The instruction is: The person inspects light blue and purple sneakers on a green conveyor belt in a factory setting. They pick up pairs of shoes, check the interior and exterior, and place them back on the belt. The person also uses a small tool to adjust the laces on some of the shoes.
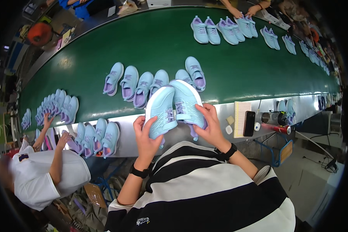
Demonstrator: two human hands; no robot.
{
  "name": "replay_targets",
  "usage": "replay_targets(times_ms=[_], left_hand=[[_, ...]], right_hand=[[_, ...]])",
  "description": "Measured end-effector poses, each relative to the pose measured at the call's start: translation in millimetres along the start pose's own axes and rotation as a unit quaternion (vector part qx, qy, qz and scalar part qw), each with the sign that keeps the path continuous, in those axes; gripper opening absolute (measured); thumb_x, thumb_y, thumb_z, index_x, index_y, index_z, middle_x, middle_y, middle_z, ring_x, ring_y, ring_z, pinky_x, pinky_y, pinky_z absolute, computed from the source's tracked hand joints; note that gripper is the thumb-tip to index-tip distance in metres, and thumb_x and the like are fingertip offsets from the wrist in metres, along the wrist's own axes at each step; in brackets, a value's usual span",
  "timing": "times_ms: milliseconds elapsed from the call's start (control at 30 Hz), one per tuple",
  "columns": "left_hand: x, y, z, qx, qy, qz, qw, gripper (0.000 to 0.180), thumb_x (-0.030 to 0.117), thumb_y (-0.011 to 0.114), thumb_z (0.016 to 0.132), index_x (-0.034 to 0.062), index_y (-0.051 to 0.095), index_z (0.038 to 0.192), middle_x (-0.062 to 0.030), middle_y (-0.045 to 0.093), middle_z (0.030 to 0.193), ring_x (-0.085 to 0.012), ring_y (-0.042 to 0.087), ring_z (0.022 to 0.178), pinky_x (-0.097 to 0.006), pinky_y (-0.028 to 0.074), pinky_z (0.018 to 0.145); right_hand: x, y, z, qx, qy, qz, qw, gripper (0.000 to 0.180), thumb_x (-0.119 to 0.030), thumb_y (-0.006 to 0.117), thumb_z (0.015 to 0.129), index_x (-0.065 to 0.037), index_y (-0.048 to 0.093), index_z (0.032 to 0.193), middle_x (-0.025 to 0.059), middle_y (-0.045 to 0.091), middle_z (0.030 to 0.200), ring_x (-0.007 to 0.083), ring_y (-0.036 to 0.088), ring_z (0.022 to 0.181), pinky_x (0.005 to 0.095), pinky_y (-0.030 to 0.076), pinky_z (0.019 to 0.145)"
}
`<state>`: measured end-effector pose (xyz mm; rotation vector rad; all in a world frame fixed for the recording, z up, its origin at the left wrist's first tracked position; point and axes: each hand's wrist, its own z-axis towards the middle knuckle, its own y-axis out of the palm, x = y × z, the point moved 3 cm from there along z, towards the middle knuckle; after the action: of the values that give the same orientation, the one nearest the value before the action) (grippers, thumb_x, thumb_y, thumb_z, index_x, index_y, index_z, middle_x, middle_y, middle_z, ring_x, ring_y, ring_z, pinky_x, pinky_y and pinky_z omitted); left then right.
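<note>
Left hand [147, 135] grasping light-blue sneaker [161, 108], thumb on its side near heel, toe pointing away. Right hand [211, 127] gripping matching sneaker [186, 101] just beside it. Past both hands: sneaker row [129, 82] on green conveyor belt [154, 46]. Right of right hand: black smartphone [249, 123], gridded sheet [239, 116]. Left of left hand: sneaker cluster [111, 136], co-worker's hand [65, 139] near.

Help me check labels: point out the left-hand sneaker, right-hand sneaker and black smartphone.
Left-hand sneaker [160, 106], head view: light-blue upper.
Right-hand sneaker [188, 102], head view: light-blue upper.
Black smartphone [249, 124], head view: middle of its dark upward face.
</note>
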<state>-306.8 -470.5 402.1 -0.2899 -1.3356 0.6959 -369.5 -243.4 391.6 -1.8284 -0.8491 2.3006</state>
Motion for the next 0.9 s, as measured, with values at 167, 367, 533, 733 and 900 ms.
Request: replay_targets(times_ms=[167, 367, 533, 733, 900], left_hand=[[1, -20, -21, 0.033, -0.079, -0.063, 0.994, 0.061, -0.002, 0.071, 0.065, 0.0067, 0.049, 0.122, -0.0124, 0.042, 0.113, -0.0242, 0.051, 0.101, -0.034, 0.043, 0.087], [-31, -5, -32, -0.018, -0.451, -0.501, 0.738, 0.058, 0.025, 0.065, 0.085, 0.0112, 0.033, 0.132, -0.0096, 0.049, 0.115, -0.0200, 0.054, 0.101, -0.036, 0.048, 0.081], [-43, 10, -34, 0.013, -0.522, -0.454, 0.721, 0.044, 0.034, 0.055, 0.090, 0.0116, 0.043, 0.125, -0.0060, 0.048, 0.121, -0.0218, 0.050, 0.110, -0.045, 0.048, 0.087], [-34, 5, -39, -0.018, -0.446, -0.453, 0.772, 0.078, 0.026, 0.070, 0.081, 0.0117, 0.019, 0.138, -0.0152, 0.041, 0.123, -0.0238, 0.049, 0.109, -0.040, 0.047, 0.083], [-6, 25, -36, -0.105, -0.235, -0.347, 0.902, 0.121, 0.009, 0.081, 0.068, 0.0175, -0.013, 0.145, -0.0206, 0.023, 0.137, -0.0308, 0.042, 0.120, -0.042, 0.046, 0.093]], right_hand=[[-25, 7, -2, -0.007, -0.024, -0.019, 0.999, 0.072, -0.010, 0.069, 0.070, -0.007, 0.039, 0.135, 0.0153, 0.045, 0.116, 0.0269, 0.047, 0.109, 0.0354, 0.039, 0.094], [-15, 40, 1, -0.083, 0.363, 0.388, 0.843, 0.088, -0.025, 0.070, 0.078, -0.002, 0.014, 0.143, 0.0151, 0.049, 0.110, 0.0237, 0.050, 0.106, 0.0345, 0.037, 0.095], [-5, 62, 9, -0.095, 0.425, 0.360, 0.825, 0.089, -0.033, 0.065, 0.080, 0.004, 0.012, 0.141, 0.0270, 0.044, 0.127, 0.0281, 0.046, 0.118, 0.0333, 0.035, 0.100], [5, 54, 4, -0.166, 0.376, 0.313, 0.856, 0.097, -0.040, 0.070, 0.075, 0.008, 0.016, 0.139, 0.0263, 0.046, 0.125, 0.0275, 0.049, 0.115, 0.0328, 0.038, 0.097], [25, 51, 15, -0.179, 0.203, -0.010, 0.963, 0.118, -0.045, 0.085, 0.049, 0.011, 0.026, 0.134, 0.0285, 0.043, 0.126, 0.0356, 0.047, 0.117, 0.0365, 0.039, 0.098]])
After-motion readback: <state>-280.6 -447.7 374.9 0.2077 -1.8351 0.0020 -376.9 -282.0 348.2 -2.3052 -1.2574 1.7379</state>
